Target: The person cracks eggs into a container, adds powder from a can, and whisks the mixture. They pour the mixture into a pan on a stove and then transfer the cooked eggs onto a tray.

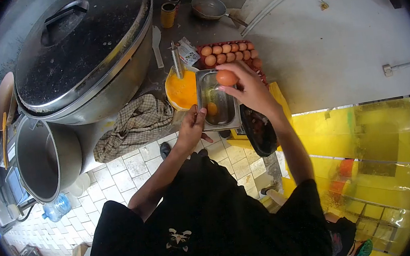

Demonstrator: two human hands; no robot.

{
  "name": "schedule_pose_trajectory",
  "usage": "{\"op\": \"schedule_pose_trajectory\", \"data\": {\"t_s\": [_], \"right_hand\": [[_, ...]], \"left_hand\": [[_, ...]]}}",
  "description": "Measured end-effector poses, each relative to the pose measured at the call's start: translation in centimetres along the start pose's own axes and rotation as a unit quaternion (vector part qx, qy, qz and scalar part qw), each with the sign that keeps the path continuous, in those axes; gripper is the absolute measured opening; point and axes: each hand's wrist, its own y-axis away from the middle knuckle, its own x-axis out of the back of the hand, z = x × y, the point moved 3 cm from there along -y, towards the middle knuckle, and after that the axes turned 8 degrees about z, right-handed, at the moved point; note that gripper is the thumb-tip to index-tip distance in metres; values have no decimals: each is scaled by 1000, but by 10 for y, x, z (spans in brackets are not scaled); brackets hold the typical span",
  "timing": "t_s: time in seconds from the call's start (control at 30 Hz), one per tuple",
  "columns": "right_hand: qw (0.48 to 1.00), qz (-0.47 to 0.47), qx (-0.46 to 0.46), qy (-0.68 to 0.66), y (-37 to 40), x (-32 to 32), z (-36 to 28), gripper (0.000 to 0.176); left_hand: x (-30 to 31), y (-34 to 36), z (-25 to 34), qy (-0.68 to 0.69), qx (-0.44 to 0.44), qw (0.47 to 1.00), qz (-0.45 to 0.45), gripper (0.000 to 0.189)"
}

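Observation:
My left hand [190, 129] grips the near left corner of a rectangular metal pan [235, 117], thumb over the rim. A cracked egg [212, 109], its yolk whole, lies in the pan. Over the pan's far right corner, my right hand [246, 87] holds a brown egg [227, 78] between thumb and fingers; its shell looks whole from here. Left of the pan sits a bowl of beaten egg [181, 88] with a metal-handled utensil [176, 61] standing in it. Beyond the pan is a red tray of brown eggs [227, 52].
A huge lidded pot [84, 51] fills the left side, with a deep empty pot [50, 157] nearer. A checked cloth [138, 124] lies along the counter edge. On the right are a black container [258, 131] and yellow curtain [354, 138]. A small frying pan [208, 7] sits at the back.

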Motion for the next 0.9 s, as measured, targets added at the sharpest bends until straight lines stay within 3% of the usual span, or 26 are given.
{"op": "schedule_pose_trajectory", "data": {"t_s": [0.07, 0.13, 0.2, 0.27, 0.33, 0.43, 0.5, 0.57, 0.6, 0.63, 0.7, 0.73, 0.77, 0.8, 0.9], "right_hand": [[961, 103, -143, -215, 23, -8, 30, 47], [867, 173, -274, -379, 61, -13, 68, 45], [792, 272, -313, -448, 115, -21, 116, 50], [730, 361, -473, -337, 198, -37, 182, 60], [794, 214, -568, -39, 294, -48, 262, 68], [826, 253, -470, 179, 312, -46, 290, 56], [811, 254, -509, 138, 253, -24, 285, 42], [837, 341, -408, 129, 190, -17, 279, 35], [854, 329, -377, 141, 163, -17, 296, 35], [871, 316, -343, 153, 137, -18, 308, 34], [857, 338, -329, 209, 88, -19, 298, 33], [858, 288, -344, 251, 79, -20, 305, 36], [856, 234, -357, 292, 71, -22, 312, 40], [851, 178, -367, 330, 63, -26, 319, 44], [874, 57, -411, 253, 78, -32, 376, 52]], "left_hand": [[4, -1, 0, -4, 9, 1000, 10, 33], [9, -2, 1, -10, 17, 1000, 13, 32], [14, -3, 3, -21, 26, 999, 7, 32], [18, -5, 4, -4, 19, 1000, 9, 31], [22, -6, 5, 23, 29, 999, 10, 31], [29, -5, 17, 78, 70, 994, 26, 29], [38, -10, 13, 149, 104, 983, 32, 25], [54, -15, -2, 237, 137, 961, 32, 23], [54, -12, 1, 305, 167, 936, 52, 24], [56, -12, -1, 381, 191, 905, 5, 25], [67, -19, -16, 524, 235, 814, -86, 28], [65, -21, -18, 602, 264, 734, -170, 30], [66, -21, -24, 655, 269, 686, -169, 33], [60, -18, -19, 678, 282, 650, -193, 35], [49, -12, -14, 741, 279, 573, -213, 42]]}}
